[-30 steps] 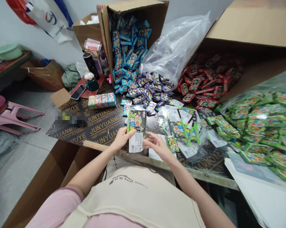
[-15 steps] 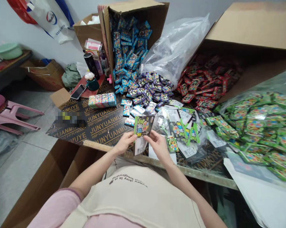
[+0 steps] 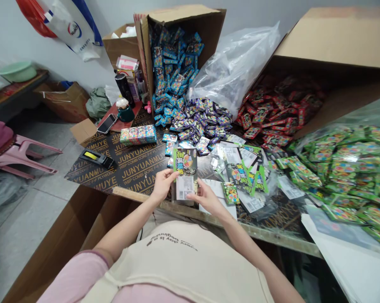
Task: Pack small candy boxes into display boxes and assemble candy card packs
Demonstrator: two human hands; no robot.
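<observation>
Between both hands, above the front edge of the table, is a flat printed packaging card [image 3: 185,163], dark with green edging, coloured lettering and a pale panel with a barcode at its lower part. My left hand [image 3: 163,185] pinches its left edge between thumb and fingers. On the opposite side my right hand [image 3: 209,197] grips the lower right edge, thumb across the front. A small green packet [image 3: 230,193] lies just right of my right hand. Beyond it is a loose pile of similar printed cards [image 3: 237,172], some in clear plastic.
Cartons of blue packets [image 3: 177,75] and red packets [image 3: 272,113] lie open at the back, with purple packets [image 3: 198,120] between. Green packets [image 3: 344,168] heap at right. On the left are a wrapped stack [image 3: 138,135], a phone [image 3: 107,123], a cutter-like tool [image 3: 96,158] and a jar [image 3: 124,110].
The card has turned to lie flatter toward me, showing its whole front and barcode panel. My right hand has shifted down along its right edge. The camera view has shifted slightly.
</observation>
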